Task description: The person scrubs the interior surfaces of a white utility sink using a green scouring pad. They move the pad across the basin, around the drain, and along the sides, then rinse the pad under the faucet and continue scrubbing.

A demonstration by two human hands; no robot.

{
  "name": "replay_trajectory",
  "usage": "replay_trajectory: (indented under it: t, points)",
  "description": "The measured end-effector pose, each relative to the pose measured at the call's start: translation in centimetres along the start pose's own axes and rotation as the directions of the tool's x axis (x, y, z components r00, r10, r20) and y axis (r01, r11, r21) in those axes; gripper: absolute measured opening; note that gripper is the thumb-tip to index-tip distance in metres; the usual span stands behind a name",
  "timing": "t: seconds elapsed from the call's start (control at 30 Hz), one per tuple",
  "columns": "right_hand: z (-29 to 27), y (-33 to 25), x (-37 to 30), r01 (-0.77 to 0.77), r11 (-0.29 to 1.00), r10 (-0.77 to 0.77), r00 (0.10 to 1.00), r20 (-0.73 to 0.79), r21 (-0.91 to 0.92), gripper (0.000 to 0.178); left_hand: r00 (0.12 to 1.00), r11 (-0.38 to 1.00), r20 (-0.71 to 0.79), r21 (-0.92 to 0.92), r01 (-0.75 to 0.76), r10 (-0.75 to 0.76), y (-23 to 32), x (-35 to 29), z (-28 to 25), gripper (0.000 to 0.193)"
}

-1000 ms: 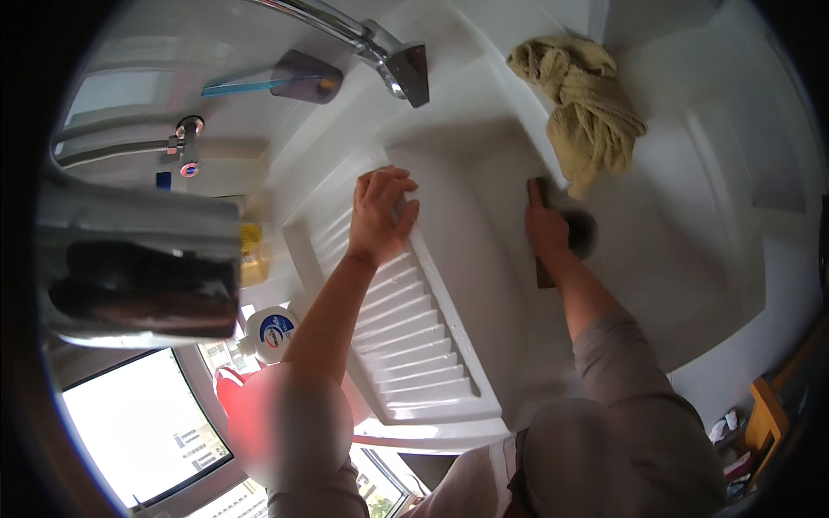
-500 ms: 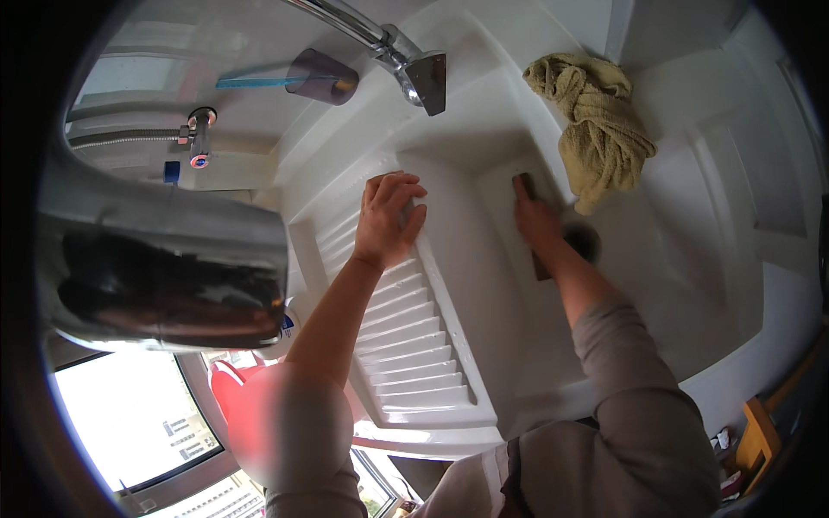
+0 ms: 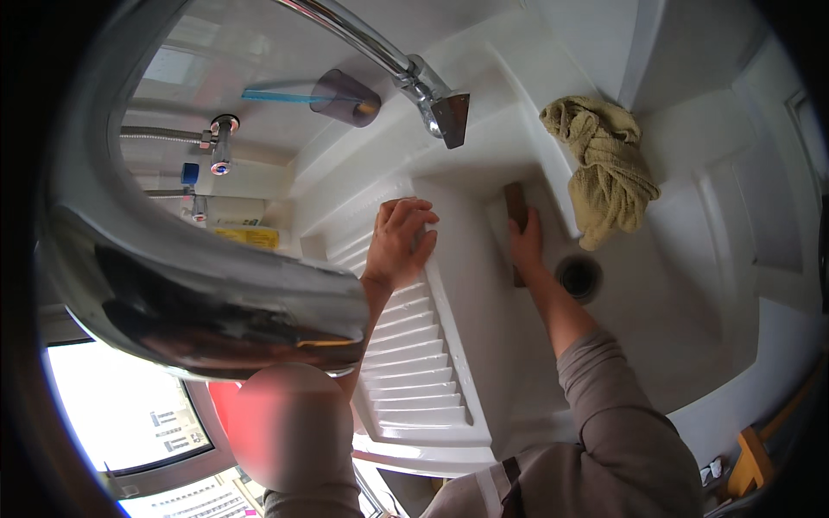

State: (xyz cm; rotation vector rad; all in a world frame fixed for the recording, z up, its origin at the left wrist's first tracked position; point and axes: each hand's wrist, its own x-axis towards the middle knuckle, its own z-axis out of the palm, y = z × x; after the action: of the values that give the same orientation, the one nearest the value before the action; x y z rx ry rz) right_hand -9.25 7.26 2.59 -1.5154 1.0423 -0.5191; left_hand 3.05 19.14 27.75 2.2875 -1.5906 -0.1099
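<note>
Inside the white sink (image 3: 630, 345), my right hand (image 3: 526, 246) is closed around a long brown block (image 3: 515, 200). The block lies along the sloping wall beside the dark round drain (image 3: 579, 278); its underside is hidden, so its exact kind cannot be made out. My left hand (image 3: 401, 240) rests on the upper rim of the ridged white washboard (image 3: 414, 345), its fingers half bent and apart, holding nothing visible. A bunched olive-tan towel (image 3: 609, 177) hangs over the sink's ledge, to the right of my right hand.
A large curved chrome pipe (image 3: 216, 293) crosses the left foreground, hiding part of my left forearm. Above the washboard is a chrome tap (image 3: 427, 99) with a flat head. A purple cup (image 3: 350, 97) lies on its side. Behind stands a valve (image 3: 223, 147) with a hose.
My right hand and the brown block have shifted slightly left, away from the drain, which shows more fully. The chrome pipe covers more of the view; my left hand stays on the washboard.
</note>
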Motion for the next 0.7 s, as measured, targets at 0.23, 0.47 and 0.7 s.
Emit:
replay_trajectory:
  t: [0.23, 0.47, 0.7]
  points:
    - [-1.2, -11.7, 3.2, 0.295, 0.918, -0.286, 0.955, -0.074, 0.265, 0.036, 1.0, 1.0, 0.012, -0.019, 0.0, 0.0, -0.2, 0.0, 0.2, 0.022]
    - [0.5, -8.3, 3.3, 0.203, 0.94, -0.2, 0.979, -0.042, 0.273, 0.033, 1.0, 1.0, 0.018, -0.01, 0.021, -0.021, 0.2, 0.5, -0.2, 0.024]
    - [-1.6, -11.5, 3.6, 0.205, 0.979, -0.204, 0.978, 0.051, -0.005, 0.036, 1.0, 1.0, 0.017, -0.007, 0.009, -0.009, 0.2, 0.4, -0.1, 0.022]
